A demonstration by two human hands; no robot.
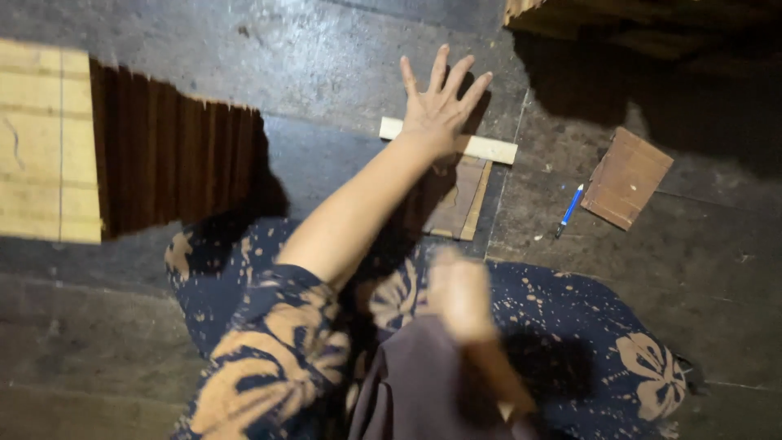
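1. Left hand lay flat with fingers spread, its palm pressing on a pale wooden strip on the dark floor.
2. Right hand was blurred above the lap; whether it was closed or spread could not be told.
3. Beneath the strip a brown board ran back toward the knees, touching it.
4. Further right lay a blue pen, just beside a square brown panel.
5. At the floor's left edge stood a pale plank stack.
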